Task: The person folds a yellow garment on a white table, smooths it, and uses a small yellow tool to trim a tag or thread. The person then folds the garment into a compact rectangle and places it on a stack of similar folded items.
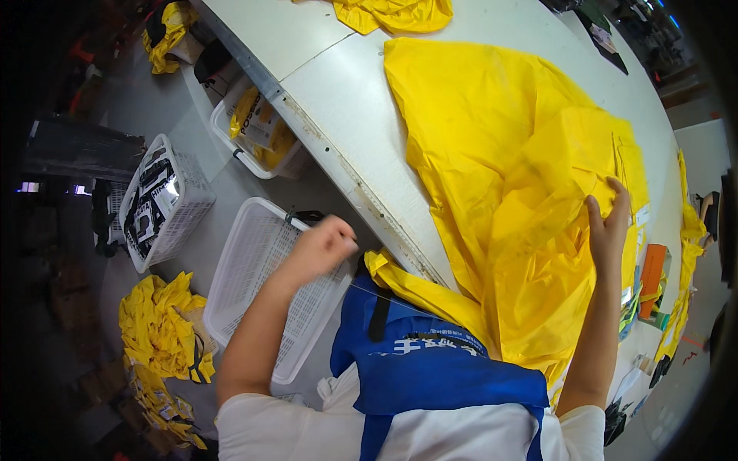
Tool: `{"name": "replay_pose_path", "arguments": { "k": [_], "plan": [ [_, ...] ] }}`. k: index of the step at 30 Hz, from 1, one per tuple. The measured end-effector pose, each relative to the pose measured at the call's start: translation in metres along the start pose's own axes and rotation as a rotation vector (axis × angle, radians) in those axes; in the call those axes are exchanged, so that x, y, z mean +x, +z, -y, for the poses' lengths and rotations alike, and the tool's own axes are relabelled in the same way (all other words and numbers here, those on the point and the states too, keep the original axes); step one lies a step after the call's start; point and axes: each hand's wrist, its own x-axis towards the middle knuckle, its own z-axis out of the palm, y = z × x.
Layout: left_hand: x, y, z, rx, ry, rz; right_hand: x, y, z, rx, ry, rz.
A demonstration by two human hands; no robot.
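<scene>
A large yellow coated-fabric garment [492, 154] lies spread and rumpled on the white worktable, its near end draping over the edge towards my blue apron [446, 376]. My right hand [610, 223] rests on the garment's right side, thumb and forefinger apart against the fabric. Off the table's left edge, my left hand [323, 247] is raised above a white plastic basket [261, 238]. Its fingers are curled closed; whatever may be between them is hidden. A narrow yellow strip of fabric [423, 293] lies along the table edge near that hand.
Below the table's metal edge [338, 161] stand a basket of yellow items [265, 165] and a basket of black-and-white packages [181, 203]. Yellow garments [165, 323] are heaped on the floor at left. An orange box [653, 280] sits on the right.
</scene>
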Motion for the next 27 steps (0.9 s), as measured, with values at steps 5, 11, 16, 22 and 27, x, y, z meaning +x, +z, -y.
{"name": "replay_pose_path", "arguments": {
  "k": [5, 11, 16, 22, 27],
  "plan": [
    [-0.008, 0.018, -0.009, 0.857, -0.07, 0.866, -0.085, 0.017, 0.086, 0.681, 0.357, 0.778],
    [0.038, 0.039, -0.097, -0.393, -0.236, 0.79, -0.17, 0.061, 0.065, 0.537, 0.216, 1.111],
    [0.08, 0.066, -0.152, -0.77, 0.036, 0.608, -0.175, 0.028, 0.038, 1.009, 0.665, 1.057],
    [0.098, 0.07, -0.198, -0.809, 0.442, 0.648, -0.174, -0.013, 0.035, 0.852, 0.68, 0.699],
    [0.077, 0.112, -0.178, -0.65, 0.368, 0.913, -0.177, -0.033, 0.058, 1.37, 0.794, 0.116]
  ]
}}
